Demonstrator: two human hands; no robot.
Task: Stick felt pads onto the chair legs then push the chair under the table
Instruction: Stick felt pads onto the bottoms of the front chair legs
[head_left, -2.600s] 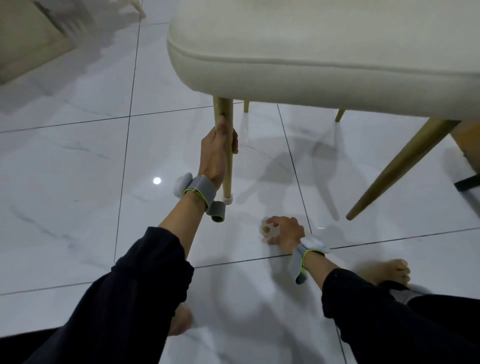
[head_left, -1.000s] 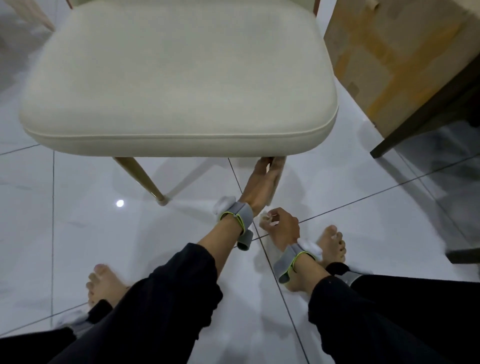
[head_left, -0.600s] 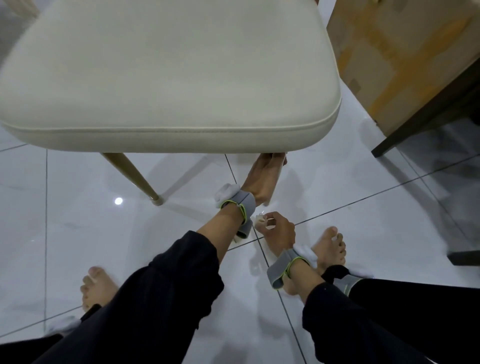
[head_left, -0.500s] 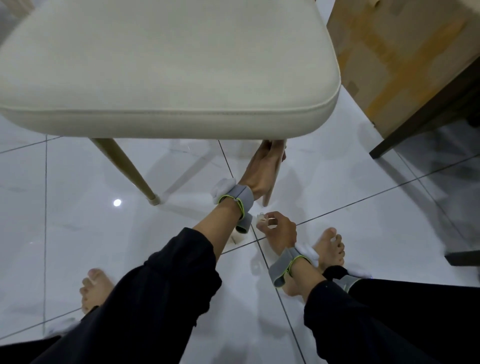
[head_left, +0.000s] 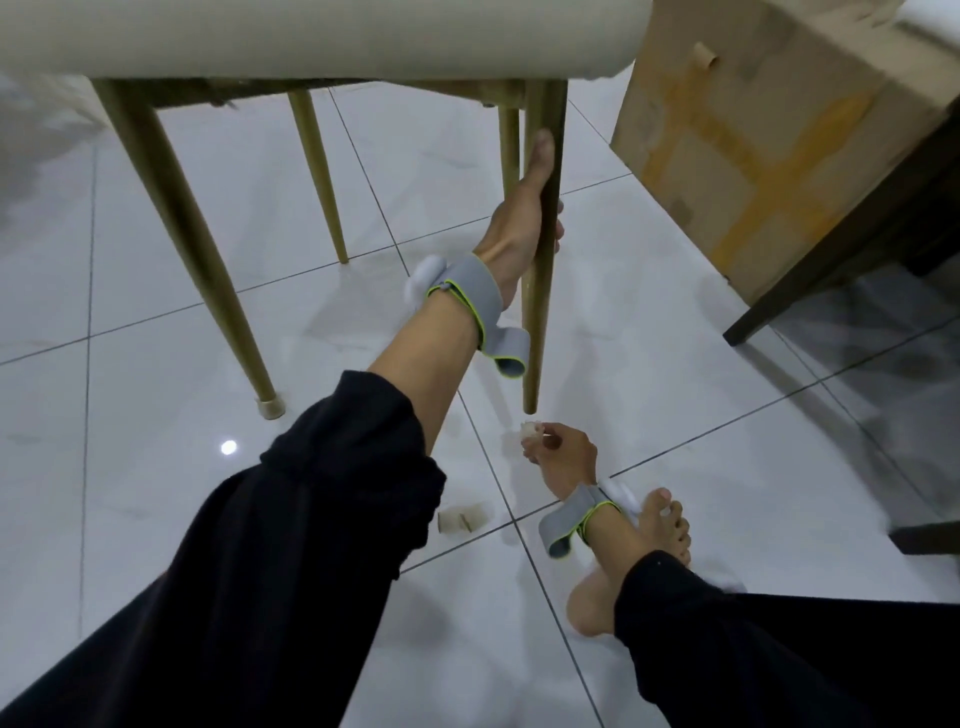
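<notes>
— Chair (head_left: 311, 36) first: where does it sit?
— Its cream seat fills the top of the frame, and four gold legs come down from it toward the white tiled floor (head_left: 130, 467).
— Which leg is being handled?
— The near right leg (head_left: 540, 291), just right of centre. Its tip hangs clear of the tiles. The left hand (head_left: 519, 218) grips that leg partway up, fingers wrapped round it and thumb lying along the shaft.
— And the other hand?
— The right hand (head_left: 563, 460) is low, below centre and a little right, just under that raised tip. Its fingertips pinch a small pale felt pad (head_left: 530, 431), which sits near the leg's end but apart from it.
— Any leg already fitted?
— The near left leg (head_left: 182, 234), at left of the frame, ends in a pale cap (head_left: 270, 408) resting on the floor.
— What else is around?
— A small tan scrap (head_left: 462, 517) lies on the tiles below centre, beside the left sleeve. Both wrists wear grey bands with a green edge. A bare foot (head_left: 662, 530) rests beside the right wrist. At upper right stands a cardboard box (head_left: 753, 130), with a dark wooden leg (head_left: 841, 260) slanting in front of it.
</notes>
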